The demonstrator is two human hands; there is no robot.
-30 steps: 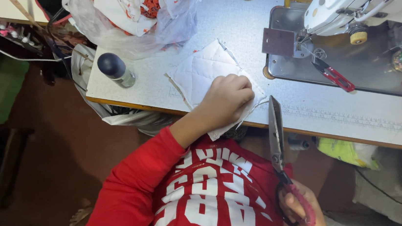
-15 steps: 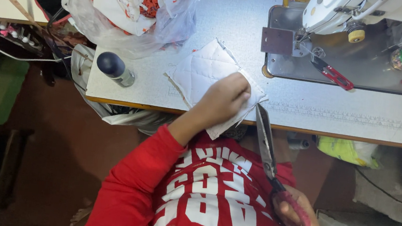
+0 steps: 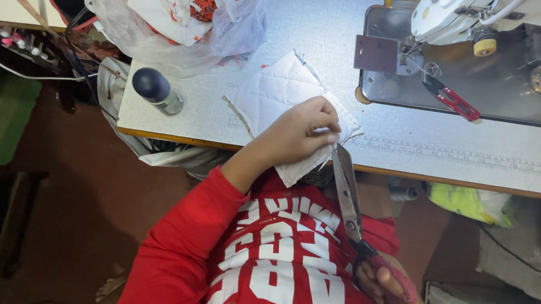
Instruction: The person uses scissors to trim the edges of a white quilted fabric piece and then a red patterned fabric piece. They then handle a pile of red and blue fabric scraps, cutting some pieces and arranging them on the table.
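My left hand (image 3: 298, 135) presses down on a white quilted fabric piece (image 3: 269, 92) that lies at the front edge of the grey sewing table (image 3: 416, 153) and hangs slightly over it. My right hand (image 3: 383, 285), low near my red shirt, grips the dark handles of long metal scissors (image 3: 346, 192). The blades point up toward the table, and their tips reach the fabric's edge right beside my left fingers.
A white sewing machine (image 3: 468, 19) stands on its metal plate (image 3: 501, 95) at the back right, with red-handled snips (image 3: 451, 97) on the plate. A clear plastic bag of white and orange cloth (image 3: 179, 4) and a dark-capped bottle (image 3: 156, 90) sit at the left.
My right hand has swung the scissors leftward and up, so the blade tips have gone from right of the fabric to its edge. The left hand stays on the fabric.
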